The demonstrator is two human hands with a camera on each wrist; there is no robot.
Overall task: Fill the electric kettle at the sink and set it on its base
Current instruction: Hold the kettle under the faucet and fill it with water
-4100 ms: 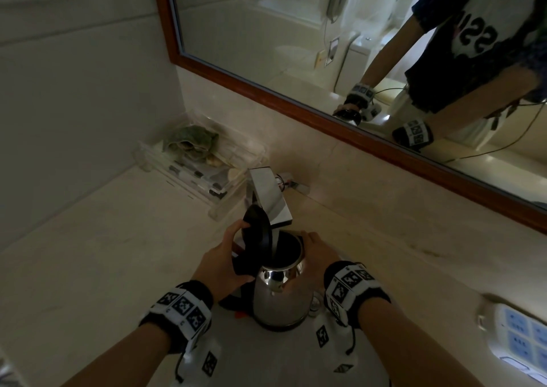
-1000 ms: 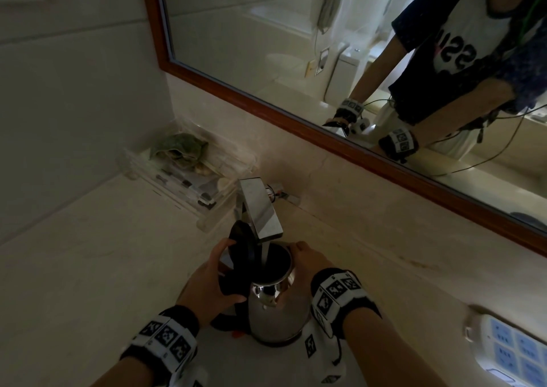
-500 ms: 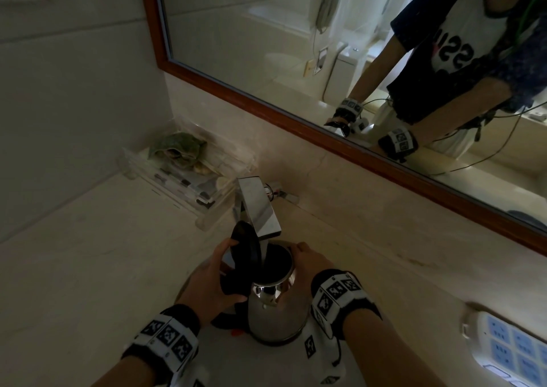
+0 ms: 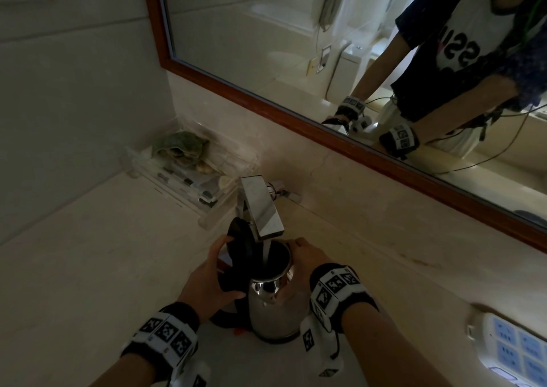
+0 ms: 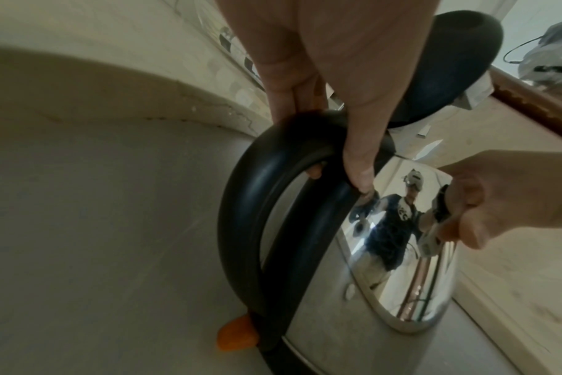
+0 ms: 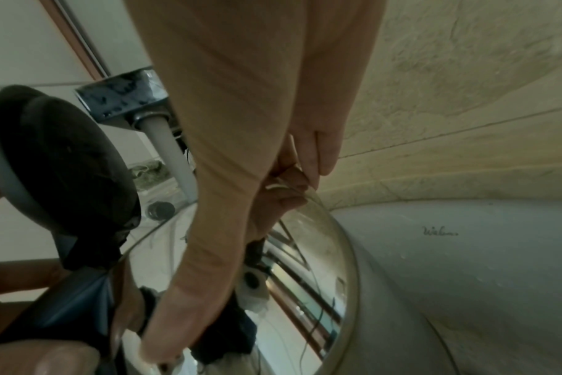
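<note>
A stainless steel kettle [image 4: 275, 306] stands in the sink basin [image 4: 251, 360] with its black lid [image 4: 241, 238] flipped up. The square chrome faucet [image 4: 260, 206] sits right above its mouth. A stream of water [image 4: 268, 253] runs into the kettle. My left hand [image 4: 213, 277] grips the black handle [image 5: 250, 203], fingers wrapped round its top. My right hand [image 4: 305, 258] holds the kettle's upper body [image 6: 305, 253] on the right, with the thumb down the near side and the fingers at the far rim. An orange switch [image 5: 236, 335] shows at the handle's foot.
A clear tray [image 4: 183, 176] of toiletries with a green cloth stands at the back left of the marble counter. A wood-framed mirror [image 4: 296, 117] runs along the wall behind. A white panel with blue buttons [image 4: 515, 348] lies at the right edge.
Both hands keep the same hold on the kettle under the running water. Only the head view has shifted a little.
</note>
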